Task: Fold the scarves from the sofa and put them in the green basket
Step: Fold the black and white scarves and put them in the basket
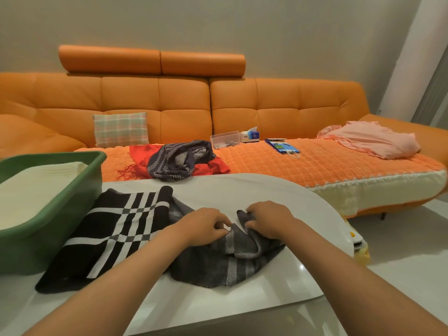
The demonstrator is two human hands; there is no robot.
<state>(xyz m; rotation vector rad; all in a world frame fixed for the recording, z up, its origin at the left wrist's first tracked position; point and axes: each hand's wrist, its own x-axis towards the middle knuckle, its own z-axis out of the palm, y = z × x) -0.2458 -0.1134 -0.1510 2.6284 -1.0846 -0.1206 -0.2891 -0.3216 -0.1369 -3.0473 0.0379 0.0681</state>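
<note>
A black scarf with white check stripes lies across the white table, its right end grey and bunched. My left hand pinches a grey edge of it near the middle. My right hand grips the bunched grey end just to the right. The green basket stands at the table's left, with a folded cream scarf inside. On the orange sofa a dark blue striped scarf is heaped over a red fringed scarf.
A plaid cushion leans on the sofa back. A clear plastic box, a tissue box, a blue packet and a pink garment lie on the seat cover. A yellow and white object sits beside the table's right edge.
</note>
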